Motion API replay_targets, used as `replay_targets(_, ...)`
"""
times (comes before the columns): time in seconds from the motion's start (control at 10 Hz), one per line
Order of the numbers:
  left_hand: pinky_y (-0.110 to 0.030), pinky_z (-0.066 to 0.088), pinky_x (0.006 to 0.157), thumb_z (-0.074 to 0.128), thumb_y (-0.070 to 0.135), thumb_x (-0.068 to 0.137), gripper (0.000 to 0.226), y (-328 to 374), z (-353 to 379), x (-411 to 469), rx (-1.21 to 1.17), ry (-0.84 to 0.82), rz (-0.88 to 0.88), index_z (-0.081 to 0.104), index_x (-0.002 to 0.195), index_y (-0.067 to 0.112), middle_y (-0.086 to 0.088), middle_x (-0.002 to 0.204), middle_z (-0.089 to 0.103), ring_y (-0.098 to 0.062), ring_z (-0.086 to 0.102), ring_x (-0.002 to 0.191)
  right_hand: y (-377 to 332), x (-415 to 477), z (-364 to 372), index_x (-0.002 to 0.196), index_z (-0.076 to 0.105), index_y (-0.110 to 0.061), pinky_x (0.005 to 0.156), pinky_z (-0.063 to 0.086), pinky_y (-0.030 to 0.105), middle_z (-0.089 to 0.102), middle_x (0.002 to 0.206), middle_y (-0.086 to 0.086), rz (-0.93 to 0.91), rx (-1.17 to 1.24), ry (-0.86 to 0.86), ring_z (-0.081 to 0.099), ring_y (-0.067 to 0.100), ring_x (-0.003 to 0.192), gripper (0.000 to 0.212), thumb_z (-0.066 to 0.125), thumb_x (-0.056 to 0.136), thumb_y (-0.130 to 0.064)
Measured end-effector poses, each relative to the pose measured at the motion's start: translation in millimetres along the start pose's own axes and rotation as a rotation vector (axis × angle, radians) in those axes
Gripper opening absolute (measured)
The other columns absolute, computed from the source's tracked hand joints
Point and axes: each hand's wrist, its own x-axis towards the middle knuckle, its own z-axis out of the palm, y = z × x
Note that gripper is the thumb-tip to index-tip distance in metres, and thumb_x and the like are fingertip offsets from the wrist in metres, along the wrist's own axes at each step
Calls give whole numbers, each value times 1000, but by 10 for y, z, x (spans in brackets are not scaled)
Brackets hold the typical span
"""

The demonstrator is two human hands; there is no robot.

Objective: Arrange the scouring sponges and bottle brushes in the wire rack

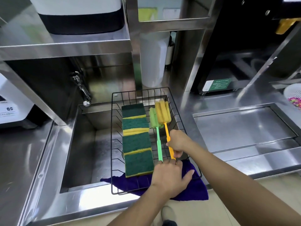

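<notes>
Two bottle brushes and four scouring sponges (136,139) lie in a black wire rack (114,144) set over a steel sink (81,152), as a person leans in with both hands. The sponges, green side up, overlap in a row down the rack's left half. Just beside them lies the green brush (157,129), with the orange brush (164,118) to its right, both foam heads pointing toward the back wall.

The right hand (178,141) is closed around the orange brush's handle near its midpoint. The left hand (169,175) rests palm down at the rack's near end, fingers spread, touching the tips of both handles; whether it pinches either one cannot be told from here. A purple cloth (187,191) lies under the rack's near edge and hangs over the counter lip.

The likeliest trouble appears to be the handles: they are thin and the rack's wires widely spaced, so a tilted handle could slip through a gap and hang over the basin. The two foam heads are pressed together, and shifting the orange one may drag the green one toward the sponges. Weight from the left hand on the near rim, which sits on cloth, could also make the rack slide or tip.
</notes>
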Motion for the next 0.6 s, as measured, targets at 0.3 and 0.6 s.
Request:
replay_targets(0.3, -41, 42, 82, 25, 57, 95, 60, -4, -118, -12, 10, -87, -46, 54, 117, 9, -10, 107, 63, -26, 56, 96, -138, -129, -35, 83, 44, -5, 56, 56, 34, 68, 95, 24, 15, -145, -33, 72, 36, 79, 12, 39, 90, 2)
replay_targets(0.6, -35, 41, 68, 37, 51, 95, 43, -206, -606, 191, -52, -13, -165, 56, 100, 12, -10, 99, 64, -29, 58, 90, -324, -287, -640, 95, 54, -5, 59, 44, 31, 59, 85, 14, -194, -160, 92, 56, 29, 74, 25, 52, 90, -30)
